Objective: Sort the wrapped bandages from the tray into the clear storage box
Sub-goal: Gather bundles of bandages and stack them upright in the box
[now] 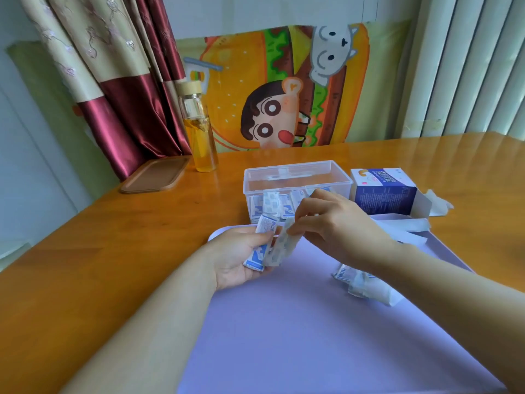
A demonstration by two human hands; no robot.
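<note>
Left hand [241,257] palm up over the tray [284,322], far-left edge, fingers curled round a small stack of wrapped bandages [265,237]. Right hand [332,223] pinches the top of one strip [284,247] at that stack. Clear storage box [295,177] on the tabletop [142,237] just beyond the tray, open, several bandages upright along its near wall. Loose pile [366,282] left on the tray by the right forearm. Likely step: squaring the stack before loading. Align edges, same face forward, lift over the near rim, slot beside the standing row. Paper wrappers probably fan and slip, so pinch firmly.
</note>
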